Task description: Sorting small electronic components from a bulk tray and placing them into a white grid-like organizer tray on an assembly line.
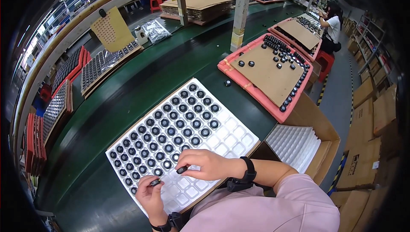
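A white plastic tray (232, 123) with rows of square pockets lies at a slant in front of me. Small round black parts (180, 124) with shiny centres fill most of its far and left pockets; pockets along the near and right sides are bare. Low over the tray's near left part, my left hand (149, 198) pinches one round black part (155, 182) between thumb and fingers, tilted on edge. My right hand (208, 165) grips another such part (182, 170) just above the near rows. Its fingers hide some pockets.
Beyond the tray runs a green conveyor belt (188, 52). A pink foam tray (252, 89) with cardboard and loose round parts sits at the right, one part beside it. An open carton (326, 136) of white trays stands near my right elbow. A post (241, 14) rises behind; a co-worker (332, 27) sits far right.
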### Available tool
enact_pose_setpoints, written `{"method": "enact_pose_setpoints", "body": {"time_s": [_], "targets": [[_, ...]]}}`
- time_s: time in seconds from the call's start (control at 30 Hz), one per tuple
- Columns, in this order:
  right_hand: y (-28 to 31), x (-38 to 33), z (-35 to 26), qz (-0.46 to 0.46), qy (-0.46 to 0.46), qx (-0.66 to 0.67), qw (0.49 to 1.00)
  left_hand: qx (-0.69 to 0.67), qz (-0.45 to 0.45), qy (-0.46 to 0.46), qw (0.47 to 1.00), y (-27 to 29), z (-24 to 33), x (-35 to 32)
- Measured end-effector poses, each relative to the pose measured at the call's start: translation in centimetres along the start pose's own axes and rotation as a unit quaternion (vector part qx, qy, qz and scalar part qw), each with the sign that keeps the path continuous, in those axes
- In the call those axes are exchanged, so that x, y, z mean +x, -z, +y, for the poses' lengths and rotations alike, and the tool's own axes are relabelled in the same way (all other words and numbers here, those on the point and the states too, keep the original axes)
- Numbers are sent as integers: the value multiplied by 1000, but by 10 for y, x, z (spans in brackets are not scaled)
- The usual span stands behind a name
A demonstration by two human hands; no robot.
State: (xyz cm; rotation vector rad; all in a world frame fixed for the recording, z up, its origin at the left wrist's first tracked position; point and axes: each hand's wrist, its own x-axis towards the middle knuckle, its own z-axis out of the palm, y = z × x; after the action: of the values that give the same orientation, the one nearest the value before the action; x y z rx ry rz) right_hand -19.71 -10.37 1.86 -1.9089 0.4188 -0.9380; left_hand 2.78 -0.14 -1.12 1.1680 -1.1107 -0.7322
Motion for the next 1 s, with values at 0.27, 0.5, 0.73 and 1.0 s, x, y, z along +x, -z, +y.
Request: {"method": "enact_pose_setpoints", "body": {"time_s": [0.27, 0.5, 0.73, 1.0], "targets": [[-3, -5, -2, 14, -8, -27, 999, 70, -84, -32, 994, -26, 13, 3], [-5, -8, 0, 11, -48, -8, 999, 36, -103, 14, 994, -29, 16, 2], [-3, -9, 3, 2, -39, 16, 999, 40, -128, -3, 991, -28, 16, 2], [-2, -14, 16, 28, -28, 46, 998, 50, -109, -37, 992, -31, 12, 5]]}}
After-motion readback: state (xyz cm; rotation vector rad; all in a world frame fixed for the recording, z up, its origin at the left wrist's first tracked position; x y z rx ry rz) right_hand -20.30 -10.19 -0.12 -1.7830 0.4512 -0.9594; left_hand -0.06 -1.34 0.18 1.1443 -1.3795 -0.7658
